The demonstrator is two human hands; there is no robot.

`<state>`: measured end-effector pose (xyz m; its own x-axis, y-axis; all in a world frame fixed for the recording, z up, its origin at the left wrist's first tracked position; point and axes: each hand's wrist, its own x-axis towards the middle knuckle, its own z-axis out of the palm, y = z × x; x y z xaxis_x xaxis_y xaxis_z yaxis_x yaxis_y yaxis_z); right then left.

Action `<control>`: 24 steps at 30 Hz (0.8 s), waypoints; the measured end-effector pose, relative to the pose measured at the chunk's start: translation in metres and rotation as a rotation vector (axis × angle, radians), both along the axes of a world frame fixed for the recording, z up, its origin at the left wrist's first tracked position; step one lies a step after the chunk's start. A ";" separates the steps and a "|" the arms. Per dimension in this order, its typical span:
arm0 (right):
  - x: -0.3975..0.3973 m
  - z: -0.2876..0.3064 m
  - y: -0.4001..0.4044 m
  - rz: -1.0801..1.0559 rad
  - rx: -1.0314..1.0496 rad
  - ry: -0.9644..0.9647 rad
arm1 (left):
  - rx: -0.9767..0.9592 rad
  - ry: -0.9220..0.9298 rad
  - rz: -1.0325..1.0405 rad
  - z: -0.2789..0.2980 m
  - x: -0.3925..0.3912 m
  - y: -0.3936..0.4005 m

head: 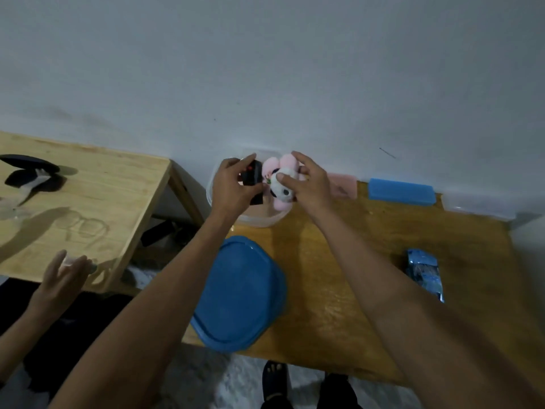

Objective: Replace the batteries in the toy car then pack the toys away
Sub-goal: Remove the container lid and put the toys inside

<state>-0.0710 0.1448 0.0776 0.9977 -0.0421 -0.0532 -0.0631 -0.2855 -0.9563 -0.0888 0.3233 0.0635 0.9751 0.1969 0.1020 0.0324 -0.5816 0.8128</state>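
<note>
The blue lid [240, 293] lies at the table's [339, 305] near edge. At the far edge, over the clear tub [224, 209], the left hand [233, 187] grips the black toy car [253, 180]; it looks hard, so hold its sides. The right hand [306, 184] pinches the soft, light plush toy [280, 187].

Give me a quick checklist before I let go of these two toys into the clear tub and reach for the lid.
1. Left hand grips the black toy above the clear tub: ok.
2. Right hand holds the pink and white plush over the tub too: ok.
3. Both toys fully below the rim so a lid could close: cannot tell, the hands cover them.
4. Blue lid within sight on the table, nothing resting on it: ok.
5. Toy car's batteries already swapped: cannot tell.
6. Blue packet lies apart from the tub, not yet packed: not ok, if it belongs inside.
</note>
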 end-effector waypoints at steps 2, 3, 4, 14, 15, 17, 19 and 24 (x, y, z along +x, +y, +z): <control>0.011 -0.011 0.015 0.029 -0.040 0.020 | 0.047 0.033 0.014 -0.013 0.011 0.014; 0.015 -0.018 0.021 0.045 -0.053 0.032 | 0.076 0.057 0.015 -0.021 0.015 0.018; 0.018 -0.026 0.026 0.061 -0.066 0.038 | 0.105 0.079 0.011 -0.028 0.018 0.022; 0.040 -0.084 0.060 0.127 -0.411 0.029 | 0.333 0.222 -0.048 -0.069 0.033 0.029; 0.041 -0.086 0.062 0.140 -0.446 0.027 | 0.358 0.258 -0.071 -0.069 0.034 0.028; 0.047 -0.089 0.064 0.122 -0.470 0.019 | 0.382 0.314 -0.109 -0.069 0.037 0.028; 0.047 -0.084 0.064 0.121 -0.500 0.033 | 0.356 0.326 -0.115 -0.066 0.038 0.029; 0.034 -0.066 0.056 0.101 -0.499 0.016 | 0.295 0.169 -0.052 -0.044 0.019 0.037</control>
<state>-0.0372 0.2009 0.0119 0.9973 0.0302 -0.0667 -0.0253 -0.7128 -0.7009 -0.0698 0.3603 0.0196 0.9911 0.1322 -0.0171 0.1163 -0.7955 0.5947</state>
